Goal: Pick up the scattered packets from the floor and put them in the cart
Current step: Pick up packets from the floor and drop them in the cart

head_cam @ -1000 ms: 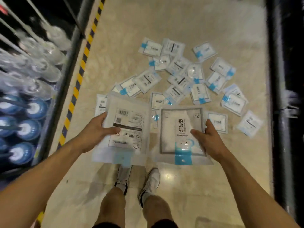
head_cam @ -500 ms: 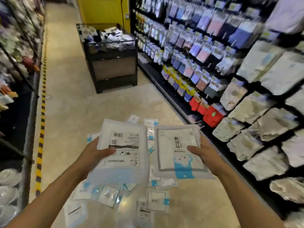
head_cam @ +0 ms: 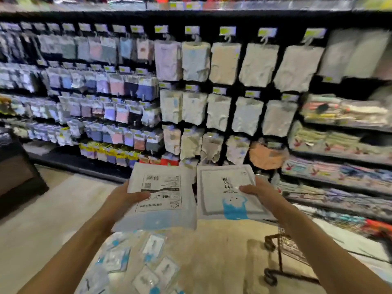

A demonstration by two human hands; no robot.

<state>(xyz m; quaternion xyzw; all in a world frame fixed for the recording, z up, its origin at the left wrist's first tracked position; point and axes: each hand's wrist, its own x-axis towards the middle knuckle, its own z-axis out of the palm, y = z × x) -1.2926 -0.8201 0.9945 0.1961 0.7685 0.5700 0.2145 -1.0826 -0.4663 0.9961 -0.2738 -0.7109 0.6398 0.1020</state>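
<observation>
The label-printed packet (head_cam: 163,194), flat and white, sits in the left hand (head_cam: 123,200); beside it, the blue-figured packet (head_cam: 224,192) in the right hand (head_cam: 261,192). Below, small packets (head_cam: 152,247) lie scattered on the floor (head_cam: 222,251), near the cart (head_cam: 282,251).

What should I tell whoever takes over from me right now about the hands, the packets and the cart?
The left hand grips the barcode packet by its left edge; the right hand grips the blue-figure packet by its right edge. Both are held up side by side, not yet in the cart, whose frame and wheels show low on the right, partly behind the right arm.
Done: two packets lifted.
Left: put these two in the cart, then gather the many small packets lying on the floor below the hands.
</observation>
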